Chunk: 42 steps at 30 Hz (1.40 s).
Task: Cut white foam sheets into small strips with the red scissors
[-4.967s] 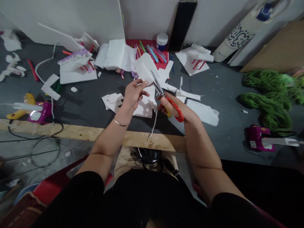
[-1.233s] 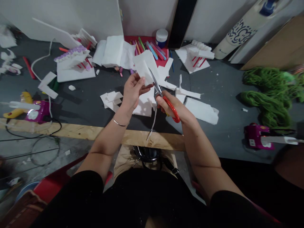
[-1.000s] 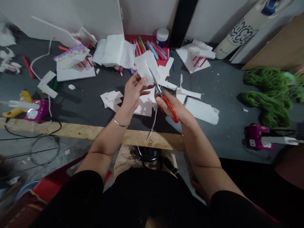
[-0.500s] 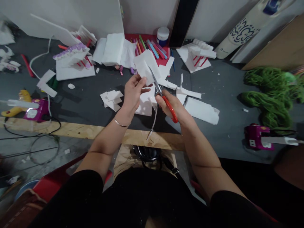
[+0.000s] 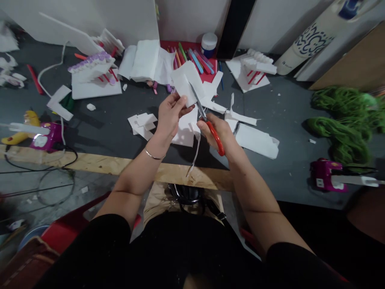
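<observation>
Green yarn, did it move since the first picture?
No, the green yarn hasn't moved: it still lies just beyond the purple tool on the grey table.

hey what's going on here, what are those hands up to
The left hand holds up a piece of white paper, and the right hand holds red-handled scissors with the blades at that paper. More cut pieces lie around them on the dark table. Pens lie behind, and green yarn sits off to the right.
</observation>
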{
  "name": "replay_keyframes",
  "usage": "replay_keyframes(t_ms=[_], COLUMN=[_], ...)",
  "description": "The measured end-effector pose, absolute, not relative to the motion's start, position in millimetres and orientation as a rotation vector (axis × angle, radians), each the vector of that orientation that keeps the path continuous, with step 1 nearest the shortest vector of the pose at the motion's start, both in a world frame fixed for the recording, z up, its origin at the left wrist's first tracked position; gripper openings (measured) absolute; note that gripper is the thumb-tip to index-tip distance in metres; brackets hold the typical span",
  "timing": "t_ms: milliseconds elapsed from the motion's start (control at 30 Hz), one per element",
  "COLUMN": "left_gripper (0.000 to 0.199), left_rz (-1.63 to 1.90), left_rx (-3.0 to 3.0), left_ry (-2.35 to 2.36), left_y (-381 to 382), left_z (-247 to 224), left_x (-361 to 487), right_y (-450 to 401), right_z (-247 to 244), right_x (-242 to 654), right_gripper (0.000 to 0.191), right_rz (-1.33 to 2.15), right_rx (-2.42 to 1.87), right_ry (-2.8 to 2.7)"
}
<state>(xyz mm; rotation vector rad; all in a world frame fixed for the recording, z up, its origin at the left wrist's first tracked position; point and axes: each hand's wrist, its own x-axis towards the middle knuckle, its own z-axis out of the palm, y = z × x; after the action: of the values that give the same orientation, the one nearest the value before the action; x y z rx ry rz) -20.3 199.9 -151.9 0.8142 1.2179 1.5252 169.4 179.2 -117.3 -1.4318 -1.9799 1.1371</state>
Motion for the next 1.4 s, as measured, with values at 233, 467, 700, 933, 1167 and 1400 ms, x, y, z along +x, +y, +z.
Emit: replay_keyframes(t_ms=[233, 467, 700, 933, 1167, 1400], left_gripper=[0.036, 0.030, 0.035, 0.031, 0.042, 0.051], left_rz=[1.500, 1.497, 1.496, 1.455, 1.450, 1.444], left_rx=[0.851, 0.871, 0.852, 0.848, 0.851, 0.849], left_ry=[1.221, 1.186, 1.186, 1.193, 1.191, 1.181], left_y=[197.4, 195.0, 197.1, 192.9, 191.8, 193.3], left_z=[-146.6, -146.2, -147.0, -140.4, -140.6, -142.1], left_x=[-17.0, -14.5, -18.2, -10.9, -7.0, -10.5], right_y=[178.4, 178.0, 177.8, 179.0, 176.7, 175.8], right_z=[-119.4, -116.9, -109.8, -117.8, -113.4, -112.7], right_x=[173.4, 171.6, 168.0, 171.6, 169.9, 169.2], right_gripper=[0.060, 0.063, 0.072, 0.072, 0.074, 0.070], right_rz=[1.123, 1.071, 1.108, 1.089, 1.161, 1.184], right_rx=[-1.414, -1.423, -1.435, -1.420, -1.404, -1.425], right_ry=[-1.991, -1.982, -1.975, -1.962, -1.941, -1.920])
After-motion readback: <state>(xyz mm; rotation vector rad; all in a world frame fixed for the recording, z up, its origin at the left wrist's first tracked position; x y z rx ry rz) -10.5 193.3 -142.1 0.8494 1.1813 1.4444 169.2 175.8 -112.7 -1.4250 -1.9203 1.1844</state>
